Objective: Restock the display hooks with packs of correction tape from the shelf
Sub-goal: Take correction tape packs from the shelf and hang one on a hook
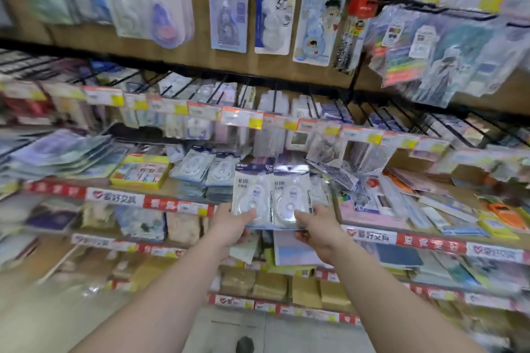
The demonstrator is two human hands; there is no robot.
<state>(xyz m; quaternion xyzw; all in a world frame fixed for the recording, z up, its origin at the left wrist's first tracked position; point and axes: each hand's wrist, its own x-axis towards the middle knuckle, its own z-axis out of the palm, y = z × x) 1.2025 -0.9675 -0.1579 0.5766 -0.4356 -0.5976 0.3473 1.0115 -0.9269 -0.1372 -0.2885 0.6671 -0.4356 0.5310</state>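
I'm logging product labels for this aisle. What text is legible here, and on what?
"30": hanging white pack on the top row.
"18": pink pack on the shelf.
Packs gripped by left hand and right hand: print blurred.
Price tags, red shelf strips: unreadable.

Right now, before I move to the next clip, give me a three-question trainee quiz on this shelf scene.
1. True or false: both hands hold the correction tape packs.
2. Which hand holds the pack nearer the yellow box? A) left hand B) right hand
3. Fill in: the held packs sit side by side, their purple headers pointing ____.

Key: 1 true; 2 A; 3 up, toward the display hooks.
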